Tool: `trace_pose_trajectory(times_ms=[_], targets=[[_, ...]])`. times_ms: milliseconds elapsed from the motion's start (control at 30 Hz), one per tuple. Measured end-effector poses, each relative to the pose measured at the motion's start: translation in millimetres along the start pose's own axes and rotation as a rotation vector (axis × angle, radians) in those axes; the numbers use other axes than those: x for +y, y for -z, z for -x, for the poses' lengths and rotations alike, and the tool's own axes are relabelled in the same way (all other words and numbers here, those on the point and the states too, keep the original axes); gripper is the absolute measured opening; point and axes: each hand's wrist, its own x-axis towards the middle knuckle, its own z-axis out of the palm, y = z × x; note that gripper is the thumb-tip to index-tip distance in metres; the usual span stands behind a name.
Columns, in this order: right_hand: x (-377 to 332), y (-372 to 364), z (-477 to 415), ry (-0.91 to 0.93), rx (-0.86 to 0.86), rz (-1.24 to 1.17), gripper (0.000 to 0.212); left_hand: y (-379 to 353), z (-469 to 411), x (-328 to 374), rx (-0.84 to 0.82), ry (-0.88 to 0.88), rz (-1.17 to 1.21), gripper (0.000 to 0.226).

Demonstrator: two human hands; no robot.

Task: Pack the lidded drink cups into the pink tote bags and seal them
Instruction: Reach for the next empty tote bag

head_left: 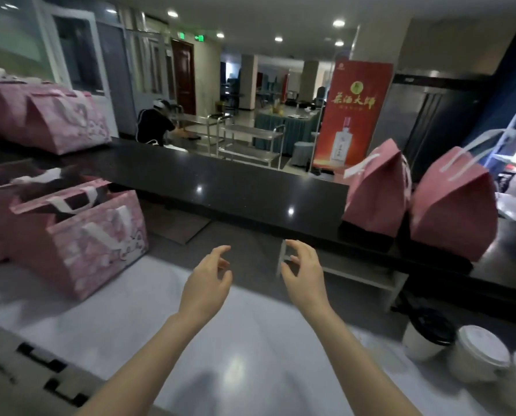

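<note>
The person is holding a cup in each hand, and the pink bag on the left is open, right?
Not quite. The head view shows both hands empty: the left hand and right hand hover over the counter with fingers curled, gripping nothing. The cups sit at the lower right. The pink bag on the left is open, as you said.

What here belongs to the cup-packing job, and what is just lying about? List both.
Job: open pink tote bag; closed pink bags on the black counter; lidded drink cups; left hand and right hand, both empty.

Lying about: red banner; metal trolley.
</note>
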Motion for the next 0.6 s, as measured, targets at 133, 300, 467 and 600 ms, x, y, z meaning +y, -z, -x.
trace_pose_trajectory(times_ms=[133,300,467,600], targets=[[-33,-73,-6,0.044,-0.148,-0.028,0.043,61,2,-56,0.093,0.074,-0.04,0.043],[-85,-178,-27,0.117,-0.281,-0.043,0.043,144,-14,-131,0.208,0.135,-0.059,0.037],[-137,-286,-55,0.174,-0.369,-0.041,0.043,229,-45,-203,0.347,0.13,-0.168,0.026],[-167,-352,-77,0.204,-0.413,-0.007,0.044,278,-71,-251,0.377,0.152,-0.26,0.025]])
